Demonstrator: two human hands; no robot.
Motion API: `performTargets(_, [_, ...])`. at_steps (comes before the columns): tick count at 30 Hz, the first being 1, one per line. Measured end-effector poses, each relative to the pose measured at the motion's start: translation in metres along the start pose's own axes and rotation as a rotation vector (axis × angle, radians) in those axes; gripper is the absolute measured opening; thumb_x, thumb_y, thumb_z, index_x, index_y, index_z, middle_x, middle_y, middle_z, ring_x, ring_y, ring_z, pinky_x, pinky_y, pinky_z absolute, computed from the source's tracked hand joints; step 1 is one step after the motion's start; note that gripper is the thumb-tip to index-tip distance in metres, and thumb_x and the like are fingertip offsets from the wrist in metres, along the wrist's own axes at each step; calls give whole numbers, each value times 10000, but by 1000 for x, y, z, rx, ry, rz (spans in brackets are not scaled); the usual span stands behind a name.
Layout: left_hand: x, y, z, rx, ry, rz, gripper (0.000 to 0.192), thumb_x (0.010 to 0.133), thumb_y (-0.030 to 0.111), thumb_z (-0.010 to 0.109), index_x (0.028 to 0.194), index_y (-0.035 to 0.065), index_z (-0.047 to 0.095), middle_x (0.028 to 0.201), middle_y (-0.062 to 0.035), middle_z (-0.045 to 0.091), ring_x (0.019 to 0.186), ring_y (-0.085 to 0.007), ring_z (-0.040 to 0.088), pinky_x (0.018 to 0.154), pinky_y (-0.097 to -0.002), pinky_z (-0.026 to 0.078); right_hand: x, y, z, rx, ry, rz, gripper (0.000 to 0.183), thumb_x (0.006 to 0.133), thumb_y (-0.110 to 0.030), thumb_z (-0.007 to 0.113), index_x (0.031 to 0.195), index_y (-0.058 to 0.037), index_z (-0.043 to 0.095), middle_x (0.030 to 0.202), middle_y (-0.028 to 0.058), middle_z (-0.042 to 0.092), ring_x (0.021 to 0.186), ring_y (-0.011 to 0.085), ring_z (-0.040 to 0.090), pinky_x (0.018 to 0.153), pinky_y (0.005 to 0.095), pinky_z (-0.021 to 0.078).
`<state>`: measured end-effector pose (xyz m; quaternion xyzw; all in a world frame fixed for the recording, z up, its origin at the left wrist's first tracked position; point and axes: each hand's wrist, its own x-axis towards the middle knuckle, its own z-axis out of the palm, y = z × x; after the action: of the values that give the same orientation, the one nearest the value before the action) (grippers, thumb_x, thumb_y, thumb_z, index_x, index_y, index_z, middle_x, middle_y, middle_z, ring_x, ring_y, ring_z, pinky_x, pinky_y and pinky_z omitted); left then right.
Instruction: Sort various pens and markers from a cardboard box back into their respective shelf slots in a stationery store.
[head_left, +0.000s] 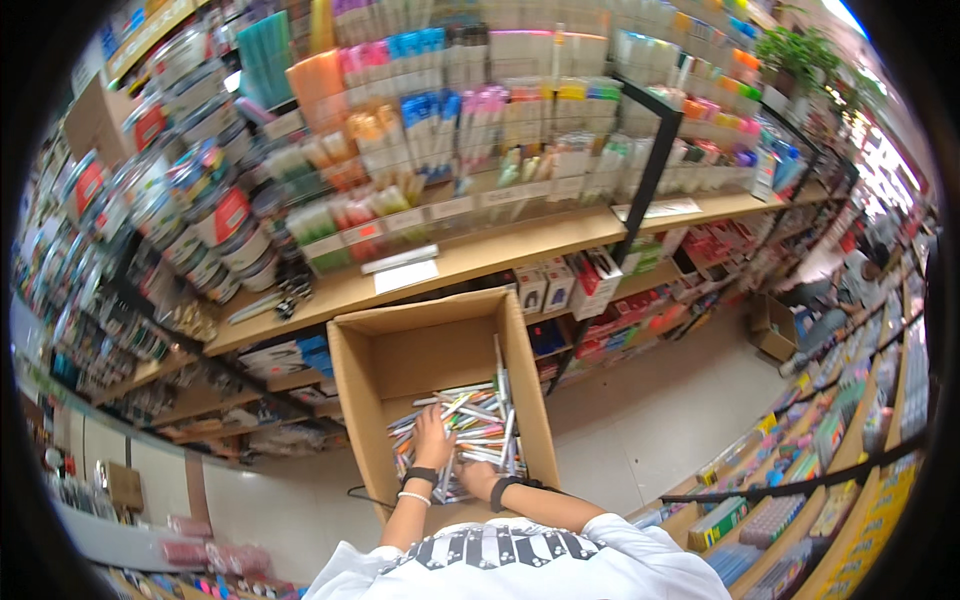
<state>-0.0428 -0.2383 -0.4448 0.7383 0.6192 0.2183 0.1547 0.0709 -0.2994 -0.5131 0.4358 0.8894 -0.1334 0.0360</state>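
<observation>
A deep cardboard box (431, 352) stands open in front of me, with a jumbled heap of pens or markers (480, 427) in its lower part. My left hand (433, 439) lies on the left side of the heap, fingers stretched forward over the pens. Close beside it to the right, my right hand (476, 478) reaches into the near part of the heap with its fingers bent. Whether either hand grips a pen cannot be made out. Both wrists wear dark bands, and the left one also has a white beaded bracelet.
Past the box runs a wooden shelf (540, 240) below racks of pens. Stacked round tubs (232, 217) stand at the left. Slanted shelves of stationery (795, 502) line the right. Farther down the aisle, a person (847, 285) sits low near another cardboard box (772, 328).
</observation>
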Motion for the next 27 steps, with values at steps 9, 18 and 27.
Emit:
performTargets(9, [12, 4, 1, -335, 65, -8, 335, 829, 195, 486, 1083, -23, 472, 1060, -214, 470, 999, -364, 424, 881, -423, 337, 6, 16, -87, 576, 415, 288, 286, 783, -63, 433, 1062, -9, 406, 826, 232, 572, 694, 395, 563, 574, 483, 443])
performTargets(18, [12, 11, -2, -608, -94, -37, 342, 928, 248, 295, 960, -26, 497, 839, -199, 536, 761, -326, 507, 695, -383, 389, 21, 19, -120, 1077, 1036, 281, 230, 896, -105, 385, 1098, 4, 397, 995, 180, 515, 938, 310, 519, 810, 346, 403])
performTargets(27, [16, 12, 0, -960, -266, -355, 416, 944, 307, 262, 1057, -3, 516, 805, -45, 550, 624, -100, 494, 546, -208, 384, 27, 15, -111, 1463, 1013, 230, 223, 917, -126, 379, 1121, -35, 386, 882, 42, 480, 829, 108, 470, 756, 240, 411])
